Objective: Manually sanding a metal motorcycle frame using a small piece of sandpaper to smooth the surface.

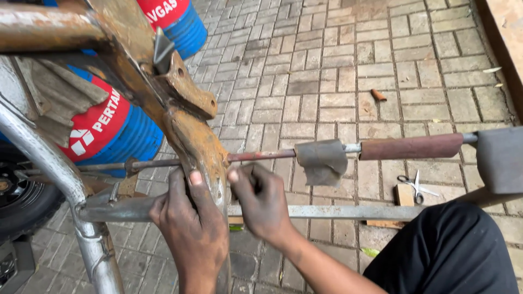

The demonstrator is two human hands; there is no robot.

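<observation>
A rusty orange-brown metal frame member (192,130) runs down the middle of the view. My left hand (188,223) grips its lower part from the left, thumb up against the rust. My right hand (260,201) presses against the same part from the right, fingers curled, thumb on the metal. A thin rusty rod (261,155) crosses behind the frame, carrying a grey rag (322,161) and a rust-coloured sleeve (411,147). Both hands are dark with grime.
A grey metal tube (49,158) and a flat steel bar (327,212) pass under my hands. Red and blue drums (117,128) stand at left, beside a tyre (22,201). Scissors (415,186) lie on the brick paving beside a wood block (404,195). My dark trouser leg (447,250) is at bottom right.
</observation>
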